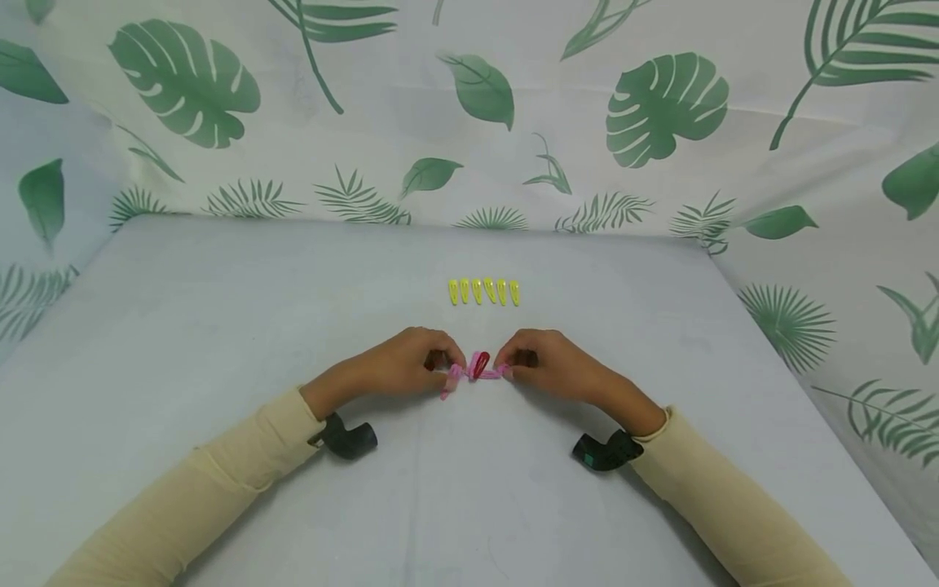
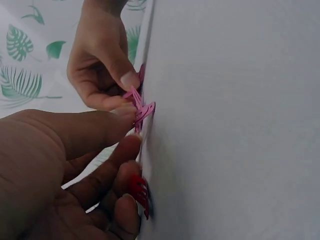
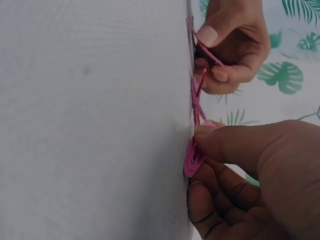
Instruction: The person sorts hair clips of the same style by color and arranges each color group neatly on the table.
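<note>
- Surface: a broad, pale table [image 1: 279,293], near white, its covering marked by faint lines; soft shadows lay beneath both forearms.
- Room: a white backdrop [image 1: 543,90] printed with green leaves rose behind the far table edge and carried on along both sides, with light creases at the right.
- Left hand [image 1: 403,363]: narrow grip, thumb and fingertips pinching one end of a short run of pink clips [image 1: 473,368].
- Right hand [image 1: 561,364]: likewise narrow, pinching the opposite end of the run.
- Position: the pink clips were between the two hands, low over the middle of the table — how they were joined I could not tell.
- A red clip [image 1: 482,364] sat tilted among them, between the hands.
- Six yellow clips [image 1: 477,291] lay side by side in a row on the table, beyond the hands and apart from them.
- Arms: beige sleeves [image 1: 227,465], with a black wrist device [image 1: 350,440] at the left cuff and a similar one at the right.
</note>
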Action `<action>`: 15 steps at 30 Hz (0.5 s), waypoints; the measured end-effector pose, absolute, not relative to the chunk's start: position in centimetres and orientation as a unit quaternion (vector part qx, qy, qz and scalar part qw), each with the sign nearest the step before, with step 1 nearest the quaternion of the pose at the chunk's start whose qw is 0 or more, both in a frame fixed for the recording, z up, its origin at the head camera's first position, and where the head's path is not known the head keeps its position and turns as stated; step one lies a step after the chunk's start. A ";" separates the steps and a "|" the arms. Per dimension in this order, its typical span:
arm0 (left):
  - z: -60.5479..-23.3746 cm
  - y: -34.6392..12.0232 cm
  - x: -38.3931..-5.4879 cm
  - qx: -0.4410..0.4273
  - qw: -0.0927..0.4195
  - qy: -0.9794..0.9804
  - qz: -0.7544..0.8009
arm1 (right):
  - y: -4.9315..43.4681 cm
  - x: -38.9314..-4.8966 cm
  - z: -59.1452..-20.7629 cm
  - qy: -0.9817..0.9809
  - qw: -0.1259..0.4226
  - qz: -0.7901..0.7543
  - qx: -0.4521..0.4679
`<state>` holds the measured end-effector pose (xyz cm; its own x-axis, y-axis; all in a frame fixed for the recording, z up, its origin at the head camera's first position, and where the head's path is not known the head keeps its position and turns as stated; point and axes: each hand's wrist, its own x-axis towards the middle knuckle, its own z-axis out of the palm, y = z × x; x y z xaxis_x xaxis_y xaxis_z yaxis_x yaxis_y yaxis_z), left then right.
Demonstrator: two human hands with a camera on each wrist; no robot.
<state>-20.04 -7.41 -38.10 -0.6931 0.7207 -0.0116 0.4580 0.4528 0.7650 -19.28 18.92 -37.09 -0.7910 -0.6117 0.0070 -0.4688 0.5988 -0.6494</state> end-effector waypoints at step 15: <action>-37.7 -7.0 -21.4 0.256 0.225 0.772 0.536 | 19.1 -19.7 -36.8 0.889 0.106 -0.353 -0.272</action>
<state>-21.41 -7.03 -37.68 -0.7677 0.6366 -0.0729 0.1544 0.2942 0.9432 -19.75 19.14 -36.80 -0.8293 -0.5588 0.0046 -0.4097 0.6023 -0.6851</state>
